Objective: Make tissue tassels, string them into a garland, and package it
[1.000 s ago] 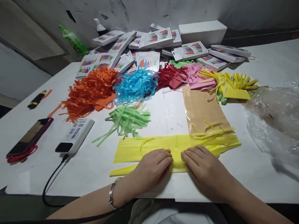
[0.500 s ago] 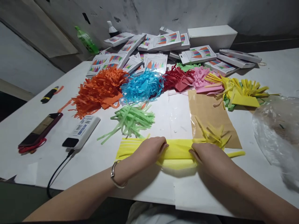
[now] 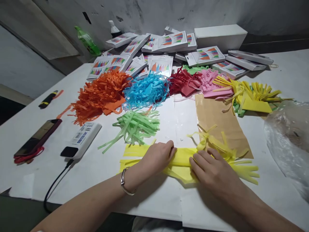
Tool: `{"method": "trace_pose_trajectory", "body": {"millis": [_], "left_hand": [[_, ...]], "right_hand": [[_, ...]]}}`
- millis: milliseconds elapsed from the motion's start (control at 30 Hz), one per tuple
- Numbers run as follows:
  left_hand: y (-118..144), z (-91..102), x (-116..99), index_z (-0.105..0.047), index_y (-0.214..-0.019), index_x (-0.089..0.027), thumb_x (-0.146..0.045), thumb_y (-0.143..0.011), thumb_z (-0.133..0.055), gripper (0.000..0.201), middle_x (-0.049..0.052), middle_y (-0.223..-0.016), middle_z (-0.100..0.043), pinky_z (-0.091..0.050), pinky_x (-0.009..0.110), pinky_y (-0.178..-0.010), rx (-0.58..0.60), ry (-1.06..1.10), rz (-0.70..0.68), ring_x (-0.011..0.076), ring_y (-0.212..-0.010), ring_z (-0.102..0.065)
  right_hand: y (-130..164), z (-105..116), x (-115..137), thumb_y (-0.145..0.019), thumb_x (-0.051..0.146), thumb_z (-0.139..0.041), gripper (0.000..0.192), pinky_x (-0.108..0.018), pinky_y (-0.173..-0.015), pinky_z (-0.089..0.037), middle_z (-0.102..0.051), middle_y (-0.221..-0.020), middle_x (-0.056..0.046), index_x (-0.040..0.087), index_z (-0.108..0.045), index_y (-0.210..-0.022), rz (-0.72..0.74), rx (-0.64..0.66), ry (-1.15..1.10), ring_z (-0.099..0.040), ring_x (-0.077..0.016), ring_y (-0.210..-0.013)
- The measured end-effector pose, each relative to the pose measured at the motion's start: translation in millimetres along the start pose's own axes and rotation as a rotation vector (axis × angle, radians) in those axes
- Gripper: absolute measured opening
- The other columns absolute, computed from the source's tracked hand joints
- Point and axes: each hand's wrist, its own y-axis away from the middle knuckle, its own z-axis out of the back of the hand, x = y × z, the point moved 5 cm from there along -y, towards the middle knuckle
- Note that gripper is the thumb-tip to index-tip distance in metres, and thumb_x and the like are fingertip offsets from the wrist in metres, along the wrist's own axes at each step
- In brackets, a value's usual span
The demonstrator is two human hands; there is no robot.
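Note:
A long yellow fringed tissue sheet lies across the near part of the white table. My left hand presses on its middle-left part, fingers curled over the folded band. My right hand lies on the band just to the right, fingers spread flat, with the cut yellow strips fanning out beyond it. The strips on the right stand up loosely over a brown paper sheet.
Behind lie fringed piles: orange, blue, green, red, pink, yellow. Printed packets stack at the back. A power bank, a phone and a clear plastic bag sit at the sides.
The yellow sheet has been folded narrower along its middle. Both hands moved from its near edge onto the folded band, and the right-hand strips lifted and spread.

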Motion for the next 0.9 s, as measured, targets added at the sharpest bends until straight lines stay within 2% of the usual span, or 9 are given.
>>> {"method": "trace_pose_trajectory", "body": {"millis": [100, 167, 233, 300, 400, 533, 733, 800, 900], "left_hand": [[8, 7.6, 0, -0.060, -0.097, -0.018, -0.032, -0.102, -0.045, 0.021, 0.007, -0.081, -0.071, -0.041, 0.032, -0.059, -0.120, -0.045, -0.047, 0.0233, -0.069, -0.064], [18, 17.0, -7, -0.060, -0.108, -0.017, -0.036, -0.097, -0.055, 0.022, 0.011, -0.100, -0.071, -0.047, 0.039, -0.074, -0.271, -0.093, -0.178, 0.0284, -0.089, -0.064], [30, 21.6, -18, -0.059, -0.115, -0.017, -0.035, -0.093, -0.062, 0.029, 0.013, -0.116, -0.066, -0.043, 0.050, -0.093, -0.384, -0.139, -0.349, 0.0327, -0.108, -0.057], [38, 19.1, -26, -0.060, -0.111, -0.018, -0.025, -0.094, -0.059, 0.018, 0.010, -0.115, -0.065, -0.036, 0.052, -0.101, -0.429, -0.161, -0.466, 0.0306, -0.110, -0.054], [43, 11.1, -32, -0.062, -0.096, -0.017, -0.012, -0.096, -0.050, 0.013, 0.007, -0.103, -0.065, -0.035, 0.046, -0.099, -0.475, -0.154, -0.531, 0.0254, -0.101, -0.054], [43, 2.4, -30, -0.063, -0.093, -0.017, -0.015, -0.098, -0.052, 0.012, 0.005, -0.090, -0.063, -0.036, 0.041, -0.090, -0.459, -0.145, -0.559, 0.0231, -0.091, -0.052], [42, -0.8, -28, -0.063, -0.093, -0.017, -0.010, -0.095, -0.057, 0.009, 0.003, -0.085, -0.063, -0.035, 0.039, -0.087, -0.398, -0.154, -0.558, 0.0211, -0.086, -0.051], [40, -1.1, -28, -0.063, -0.093, -0.017, -0.009, -0.094, -0.056, 0.010, 0.003, -0.086, -0.063, -0.034, 0.039, -0.087, -0.393, -0.144, -0.556, 0.0210, -0.086, -0.052], [38, -0.5, -30, -0.063, -0.092, -0.017, -0.009, -0.095, -0.054, 0.011, 0.003, -0.085, -0.064, -0.034, 0.039, -0.086, -0.409, -0.116, -0.555, 0.0210, -0.084, -0.052]], "right_hand": [[2, -13, 6, -0.087, 0.005, -0.049, 0.021, -0.042, -0.083, -0.035, -0.059, -0.076, -0.008, 0.014, -0.067, -0.080, 0.058, 0.028, -0.026, -0.046, -0.0226, -0.073], [3, -14, 5, -0.087, 0.004, -0.048, 0.024, -0.042, -0.082, -0.034, -0.056, -0.073, -0.007, 0.015, -0.065, -0.074, 0.032, -0.001, -0.038, -0.042, -0.0217, -0.070], [4, -13, 2, -0.088, 0.003, -0.046, 0.026, -0.040, -0.080, -0.033, -0.054, -0.070, -0.006, 0.016, -0.063, -0.072, -0.027, -0.041, -0.064, -0.041, -0.0212, -0.070], [3, -10, 2, -0.090, 0.004, -0.045, 0.027, -0.038, -0.077, -0.032, -0.054, -0.070, -0.005, 0.017, -0.060, -0.072, -0.085, -0.058, -0.117, -0.041, -0.0208, -0.070], [-1, -10, 7, -0.094, 0.013, -0.051, 0.021, -0.037, -0.078, -0.032, -0.057, -0.076, -0.004, 0.018, -0.060, -0.076, -0.130, -0.021, -0.207, -0.046, -0.0215, -0.076], [3, -7, -6, -0.092, 0.042, -0.066, 0.024, -0.041, -0.086, -0.034, -0.064, -0.092, -0.008, 0.017, -0.067, -0.092, -0.321, 0.026, -0.161, -0.053, -0.0259, -0.089], [44, 36, -58, -0.099, 0.024, -0.052, 0.021, -0.046, -0.078, -0.040, -0.067, -0.111, -0.017, 0.016, -0.069, -0.089, -0.697, 0.021, 0.265, -0.058, -0.0338, -0.098], [43, 50, -50, -0.098, 0.019, -0.051, 0.017, -0.047, -0.081, -0.043, -0.067, -0.111, -0.018, 0.014, -0.068, -0.095, -0.633, -0.096, 0.294, -0.059, -0.0338, -0.101], [19, 43, -6, -0.095, 0.008, -0.050, 0.024, -0.044, -0.093, -0.046, -0.067, -0.113, -0.017, 0.010, -0.065, -0.114, -0.226, -0.196, 0.070, -0.058, -0.0299, -0.107]]}}
